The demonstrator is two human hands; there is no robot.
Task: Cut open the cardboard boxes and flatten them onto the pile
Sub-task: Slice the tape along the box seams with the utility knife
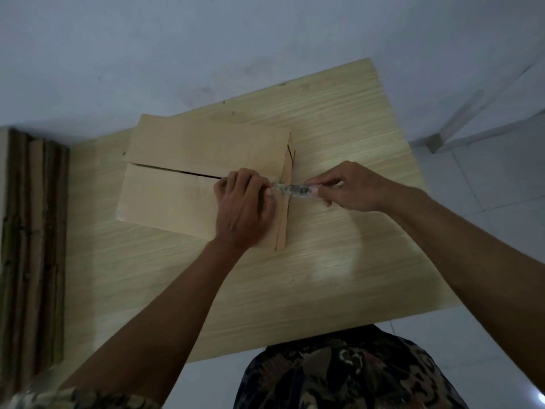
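1. While the flat tan cardboard box [188,175] lies on the light wood-grain table [324,261], I see the left hand [241,208] curled, pressing its top beside the centre slit.
2. Right hand [351,187] pinches a clear-handled cutter [295,190] at the box's right edge.
3. Brown flattened cardboard pile [32,246] stands far left.

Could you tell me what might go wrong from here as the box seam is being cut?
The left hand presses the cardboard box right at the utility knife tip, so a slip by the right hand could nick a finger. The blade, near the box's right edge, could also run off and score the wooden table.
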